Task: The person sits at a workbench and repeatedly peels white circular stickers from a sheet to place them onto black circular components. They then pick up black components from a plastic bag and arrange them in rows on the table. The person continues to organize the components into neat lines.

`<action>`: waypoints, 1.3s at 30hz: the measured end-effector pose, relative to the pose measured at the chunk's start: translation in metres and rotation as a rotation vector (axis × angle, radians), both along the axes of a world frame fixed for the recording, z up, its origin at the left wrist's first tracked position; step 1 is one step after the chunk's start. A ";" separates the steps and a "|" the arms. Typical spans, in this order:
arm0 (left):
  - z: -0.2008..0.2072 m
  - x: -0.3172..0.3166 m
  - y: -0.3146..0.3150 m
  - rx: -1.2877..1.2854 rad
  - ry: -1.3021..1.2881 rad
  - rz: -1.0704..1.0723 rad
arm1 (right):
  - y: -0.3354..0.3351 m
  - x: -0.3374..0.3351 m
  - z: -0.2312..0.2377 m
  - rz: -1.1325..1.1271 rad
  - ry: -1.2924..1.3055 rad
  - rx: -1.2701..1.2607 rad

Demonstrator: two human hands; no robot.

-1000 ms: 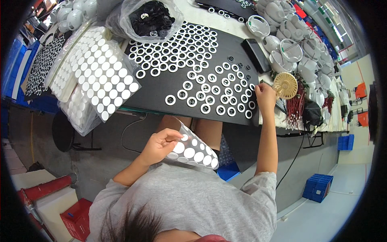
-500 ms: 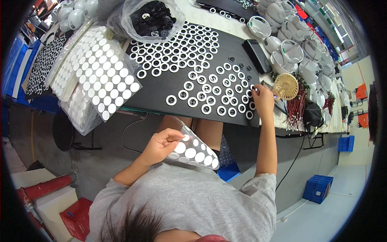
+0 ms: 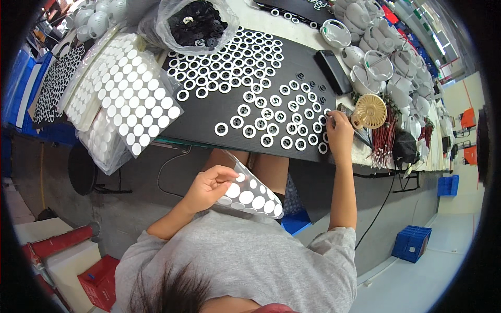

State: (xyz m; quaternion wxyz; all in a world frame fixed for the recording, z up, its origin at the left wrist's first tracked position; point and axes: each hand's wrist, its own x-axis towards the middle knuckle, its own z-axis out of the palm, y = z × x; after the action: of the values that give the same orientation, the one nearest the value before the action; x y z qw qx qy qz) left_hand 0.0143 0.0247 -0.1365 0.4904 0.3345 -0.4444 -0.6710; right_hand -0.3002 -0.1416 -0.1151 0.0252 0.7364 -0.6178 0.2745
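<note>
My left hand (image 3: 210,188) pinches the edge of a clear sheet of round white stickers (image 3: 245,198), which sags in a curve over my lap. At the right edge of a black board (image 3: 193,117), my right hand (image 3: 340,134) has its fingers closed on a white ring (image 3: 327,112) with a dark middle; the fingertips partly cover it. Rows of black discs with white rings (image 3: 279,116) lie across the board. A few bare black discs (image 3: 313,84) sit just beyond my right hand.
Sheets of white stickers (image 3: 138,112) are piled at the left. A clear bag of black discs (image 3: 229,39) stands at the back. Right of the board are a black case (image 3: 333,72), a cream fan-shaped part (image 3: 370,111), red wires (image 3: 383,141) and heaped grey-white housings (image 3: 378,65).
My right hand stays at the same ring, with only a slight shift of the fingers and forearm. My left hand and its sheet look unmoved.
</note>
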 end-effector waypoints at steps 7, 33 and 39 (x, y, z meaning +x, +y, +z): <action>0.005 -0.002 -0.002 -0.009 -0.026 -0.004 | 0.005 -0.003 -0.003 0.023 -0.006 -0.029; 0.012 0.000 0.005 -0.111 0.203 0.185 | 0.160 0.095 0.012 0.416 -0.984 0.720; 0.012 0.004 -0.003 0.060 0.186 -0.020 | 0.157 0.102 0.010 0.562 -0.616 0.210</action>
State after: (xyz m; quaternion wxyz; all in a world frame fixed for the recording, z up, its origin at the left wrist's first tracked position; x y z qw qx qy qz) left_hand 0.0179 0.0216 -0.1249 0.5126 0.2810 -0.3799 -0.7169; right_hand -0.1984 0.0155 -0.1050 -0.3115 0.7583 -0.3964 0.4133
